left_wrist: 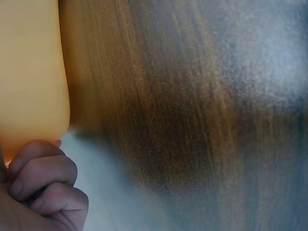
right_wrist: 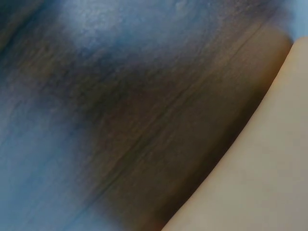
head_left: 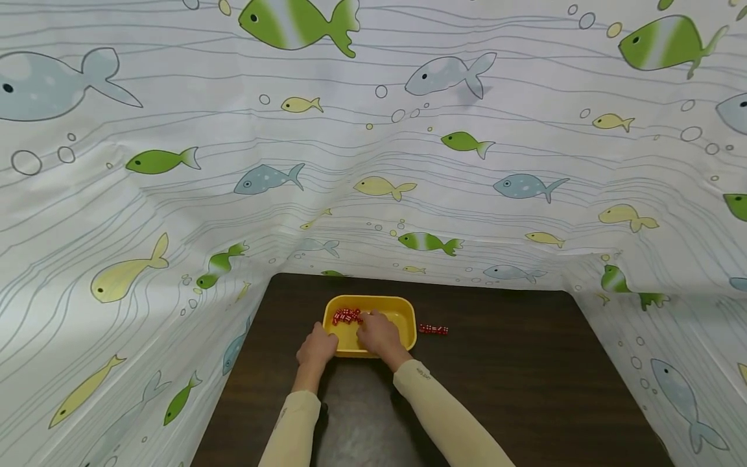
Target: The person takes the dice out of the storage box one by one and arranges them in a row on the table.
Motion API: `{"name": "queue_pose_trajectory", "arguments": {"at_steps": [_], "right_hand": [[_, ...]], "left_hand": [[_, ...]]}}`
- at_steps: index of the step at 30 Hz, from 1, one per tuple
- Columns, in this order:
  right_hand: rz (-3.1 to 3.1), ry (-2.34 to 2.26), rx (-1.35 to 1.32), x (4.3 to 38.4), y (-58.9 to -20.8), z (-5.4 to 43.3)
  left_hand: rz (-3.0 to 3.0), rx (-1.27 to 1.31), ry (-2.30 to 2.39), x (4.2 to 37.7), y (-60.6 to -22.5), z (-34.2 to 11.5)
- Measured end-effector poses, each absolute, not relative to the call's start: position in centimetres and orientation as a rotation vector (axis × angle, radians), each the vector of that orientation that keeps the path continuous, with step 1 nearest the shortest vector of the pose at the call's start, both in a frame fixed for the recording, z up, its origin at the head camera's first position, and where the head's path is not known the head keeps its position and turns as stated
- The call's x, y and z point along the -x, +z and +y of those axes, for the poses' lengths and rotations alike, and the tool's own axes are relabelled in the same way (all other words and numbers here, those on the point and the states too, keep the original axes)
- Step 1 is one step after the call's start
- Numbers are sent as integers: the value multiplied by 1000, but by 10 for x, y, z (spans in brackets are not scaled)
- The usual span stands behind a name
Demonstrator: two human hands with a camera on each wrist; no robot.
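A yellow plastic tray stands on the dark table. My left hand grips its near left corner; in the left wrist view, the curled fingers press against the tray wall. Inside the tray, towards the far left, lies a cluster of several red dice with white pips. My right hand reaches over the near rim, its fingertips beside these dice; I cannot tell whether it pinches one. Just right of the tray, more red dice form a short row on the table.
The dark wood-grain table extends mostly to the right of the tray. White sheeting printed with fish rises behind the table and along both sides. A bright reflection shows on the tabletop between my forearms.
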State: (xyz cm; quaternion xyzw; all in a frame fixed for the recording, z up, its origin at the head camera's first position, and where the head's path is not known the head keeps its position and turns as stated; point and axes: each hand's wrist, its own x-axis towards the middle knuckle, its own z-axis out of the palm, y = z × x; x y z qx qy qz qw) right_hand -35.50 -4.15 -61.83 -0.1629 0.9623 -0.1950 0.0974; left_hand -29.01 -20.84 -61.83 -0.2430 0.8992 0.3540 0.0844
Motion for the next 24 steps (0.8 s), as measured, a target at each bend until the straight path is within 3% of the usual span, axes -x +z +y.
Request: {"name": "queue_pose_trajectory", "arguments": {"at_steps": [24], "right_hand": [[2693,-790,386,355,-617,-33]], "left_hand": [[2676,752,1019,291,-619,-205]]}}
